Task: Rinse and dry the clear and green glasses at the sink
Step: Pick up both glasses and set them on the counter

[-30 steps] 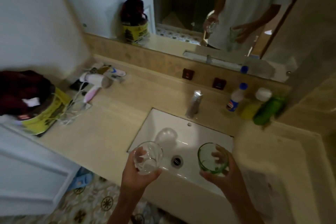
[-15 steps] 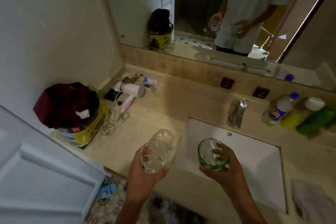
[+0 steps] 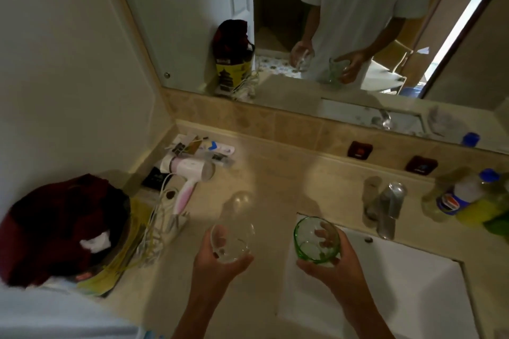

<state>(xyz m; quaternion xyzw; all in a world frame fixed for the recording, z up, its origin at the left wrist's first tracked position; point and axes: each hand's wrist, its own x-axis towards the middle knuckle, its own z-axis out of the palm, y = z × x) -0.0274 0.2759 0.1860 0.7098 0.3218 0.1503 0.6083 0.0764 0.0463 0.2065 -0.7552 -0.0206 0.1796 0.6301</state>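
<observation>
Clear glass (image 3: pixel 232 242) in my left hand (image 3: pixel 217 264), mouth tipped toward me, fingers wrapped around its far side and thumb under the near side, clamped on it. It hangs over the beige counter (image 3: pixel 275 181), just left of the sink (image 3: pixel 399 283). Green glass (image 3: pixel 316 240) in my right hand (image 3: pixel 334 264), same sort of grip: fingers showing through the green wall, thumb along the bottom edge, closed firmly around it. That one sits over the sink's left rim, mouth also tilted my way. The two glasses are side by side, apart, not touching.

Ahead and right of the green glass, the chrome tap (image 3: pixel 389 208) stands at the back of the basin; I can't make out any water from it. Further right, a cluster of bottles (image 3: pixel 462 198), one with a blue cap, one yellow-green.

Off to my left, a white and pink hair dryer (image 3: pixel 187 173) lies on the counter with its cord tangled beside it, and nearer the edge a yellow container topped with dark red cloth (image 3: pixel 63 226). The mirror (image 3: pixel 358 36) above shows my white T-shirt and both glasses held up.
</observation>
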